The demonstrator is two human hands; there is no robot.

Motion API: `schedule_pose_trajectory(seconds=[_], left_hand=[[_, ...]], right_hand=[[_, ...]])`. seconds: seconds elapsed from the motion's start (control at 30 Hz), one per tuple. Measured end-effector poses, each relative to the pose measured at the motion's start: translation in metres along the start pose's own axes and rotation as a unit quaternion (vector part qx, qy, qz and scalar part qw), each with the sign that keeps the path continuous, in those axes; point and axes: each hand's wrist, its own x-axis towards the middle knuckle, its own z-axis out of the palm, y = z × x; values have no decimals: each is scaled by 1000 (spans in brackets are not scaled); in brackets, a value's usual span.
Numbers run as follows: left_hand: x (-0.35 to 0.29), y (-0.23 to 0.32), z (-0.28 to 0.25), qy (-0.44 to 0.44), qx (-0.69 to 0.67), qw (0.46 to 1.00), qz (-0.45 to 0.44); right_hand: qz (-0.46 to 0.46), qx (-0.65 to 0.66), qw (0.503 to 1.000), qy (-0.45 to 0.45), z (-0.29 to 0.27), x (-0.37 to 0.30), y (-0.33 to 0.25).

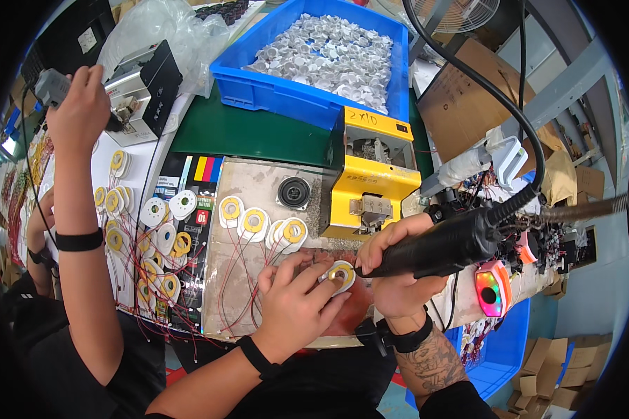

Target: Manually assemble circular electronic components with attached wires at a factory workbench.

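My left hand (295, 299) is closed at the fingertips on a white plastic disc with a yellow ring (343, 273), holding it against a reddish-brown patch of the work mat (360, 302). In my right hand (398, 285) is a thick black-handled soldering iron (433, 244), tilted so that its front end meets the disc's right side. The exact tip is hidden by my fingers. Left of the disc lie several similar white-and-yellow discs (252, 222) with thin red and black wires. Behind them sits a round black speaker-like part (293, 192).
A yellow tip-cleaner box (370, 183) stands just beyond my hands. Farther back is a blue crate (286, 94) of white parts. More wired discs (166, 237) lie left, beside a co-worker's arm (77, 188). A glowing multicoloured device (491, 290) and a black cable (496, 91) are right.
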Motion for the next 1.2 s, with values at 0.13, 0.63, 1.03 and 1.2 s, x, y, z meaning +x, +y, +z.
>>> schedule_pose_trajectory(seconds=[0.13, 0.63, 1.03, 1.2], left_hand=[[2, 0, 1, 2, -4, 1000, 2], [2, -4, 1, 23, -28, 999, 5], [1, -5, 2, 20, -25, 999, 1], [1, -4, 4, 23, -24, 999, -2]], right_hand=[[-42, -2, 999, -3, -3, -4, 9], [-103, 21, 994, 22, -14, 62, -5], [-103, 26, 994, 15, -13, 51, -4], [-113, 14, 993, 10, -10, 60, -8]])
